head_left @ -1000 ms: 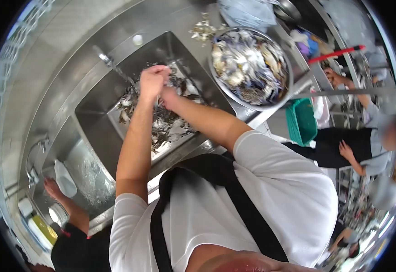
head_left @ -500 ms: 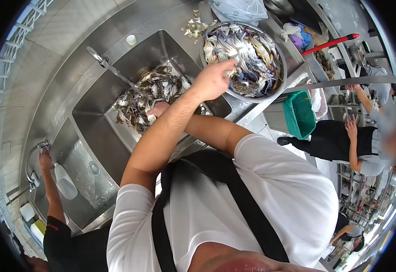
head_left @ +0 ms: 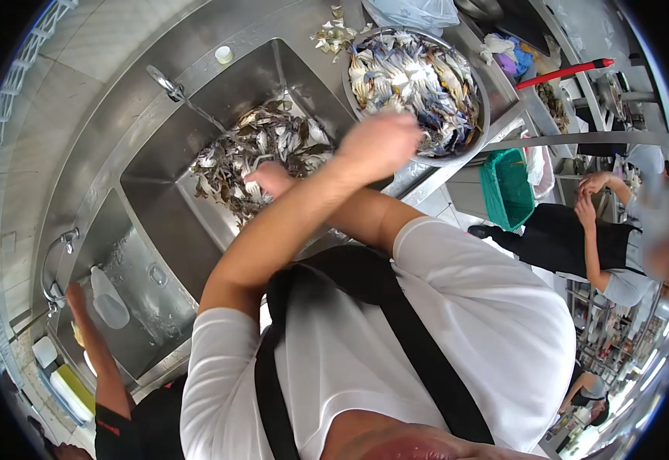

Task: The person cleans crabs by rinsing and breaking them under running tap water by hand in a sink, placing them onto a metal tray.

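My arms are crossed. My left hand [head_left: 384, 144], smeared by motion, is at the near rim of a round metal bowl [head_left: 484, 126] heaped with cut crabs [head_left: 419, 80]; its fingers cannot be made out. Down in the sink [head_left: 173, 157], my right hand [head_left: 274, 179] is among a pile of dark and pale crabs [head_left: 261, 142]. Its fingers close on a pale crab piece [head_left: 252, 186], partly hidden by the pile. Water runs from the tap [head_left: 167, 84] onto the pile.
Crab scraps [head_left: 338, 34] lie on the counter beside the bowl. A co-worker's hand [head_left: 75, 297] is over the second sink [head_left: 162, 314], where a white bottle [head_left: 109, 297] lies. To the right are a green-lined bin [head_left: 507, 192], a red handle [head_left: 564, 73] and another co-worker [head_left: 580, 238].
My left hand has moved right and down, from over the crabs to the bowl's near rim. My right hand has shifted slightly right. The left co-worker's hand has lowered from the tap.
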Tool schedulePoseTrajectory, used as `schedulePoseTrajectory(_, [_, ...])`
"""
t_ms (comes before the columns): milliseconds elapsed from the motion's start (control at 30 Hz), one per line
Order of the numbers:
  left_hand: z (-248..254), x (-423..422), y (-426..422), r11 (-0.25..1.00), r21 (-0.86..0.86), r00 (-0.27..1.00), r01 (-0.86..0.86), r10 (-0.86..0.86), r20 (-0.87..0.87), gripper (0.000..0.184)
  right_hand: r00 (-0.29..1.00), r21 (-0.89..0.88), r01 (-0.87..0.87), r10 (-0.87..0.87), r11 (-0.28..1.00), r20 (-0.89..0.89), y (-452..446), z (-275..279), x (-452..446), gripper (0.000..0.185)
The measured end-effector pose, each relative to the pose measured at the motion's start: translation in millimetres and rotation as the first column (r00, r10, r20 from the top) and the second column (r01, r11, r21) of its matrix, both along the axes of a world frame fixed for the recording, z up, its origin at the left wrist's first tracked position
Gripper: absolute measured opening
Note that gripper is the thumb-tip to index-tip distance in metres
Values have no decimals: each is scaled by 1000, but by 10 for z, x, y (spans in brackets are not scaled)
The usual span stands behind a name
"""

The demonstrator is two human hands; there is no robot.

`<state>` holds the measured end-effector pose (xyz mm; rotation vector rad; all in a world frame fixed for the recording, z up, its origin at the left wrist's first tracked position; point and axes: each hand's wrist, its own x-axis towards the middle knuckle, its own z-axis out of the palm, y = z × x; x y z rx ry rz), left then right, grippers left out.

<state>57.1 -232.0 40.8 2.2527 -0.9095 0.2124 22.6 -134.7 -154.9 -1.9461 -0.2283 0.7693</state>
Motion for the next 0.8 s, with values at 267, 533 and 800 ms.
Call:
schedulePoseTrajectory(267, [-413,195,-544,948,303,995,96,-99,-5,18,970,242,243,-233,939,-68,-255,-71,189,27])
schedulePoseTrajectory(533, [-178,294,306,842,-397,922,-364,387,-24,17,769,352,582,-356,733,-530,109,193,680,8])
schedulePoseTrajectory(800, [-1864,602,2817,-12,-393,245,-920,764,-597,8,809,328,522,-334,787,-484,187,-356,702,9])
